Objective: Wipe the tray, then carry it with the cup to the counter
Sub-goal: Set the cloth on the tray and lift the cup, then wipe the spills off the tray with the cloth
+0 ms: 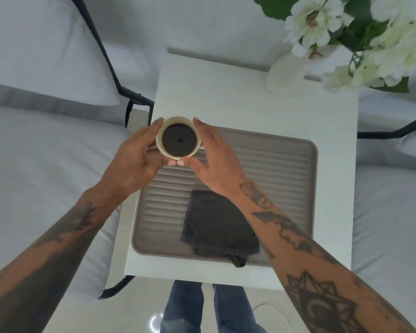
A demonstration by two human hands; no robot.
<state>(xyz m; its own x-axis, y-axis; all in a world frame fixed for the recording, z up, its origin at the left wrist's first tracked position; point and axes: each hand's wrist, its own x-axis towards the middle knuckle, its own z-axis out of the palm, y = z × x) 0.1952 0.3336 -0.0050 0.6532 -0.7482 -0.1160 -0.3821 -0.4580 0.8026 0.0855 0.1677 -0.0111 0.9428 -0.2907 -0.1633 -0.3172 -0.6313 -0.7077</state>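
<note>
A cream cup (177, 136) with a dark inside is held over the far left corner of a grey ribbed tray (286, 179). My left hand (135, 162) wraps its left side and my right hand (216, 164) cups its right side, the thumbs meeting at the near rim. Whether the cup touches the tray or hangs just above it I cannot tell. A folded dark grey cloth (216, 227) lies on the tray's near half, partly under my right forearm.
The tray sits on a small white bedside table (250, 102). A white vase (286, 70) with white flowers (360, 39) stands at the far right corner. Beds with grey bedding and black frames flank the table. My legs in jeans are below.
</note>
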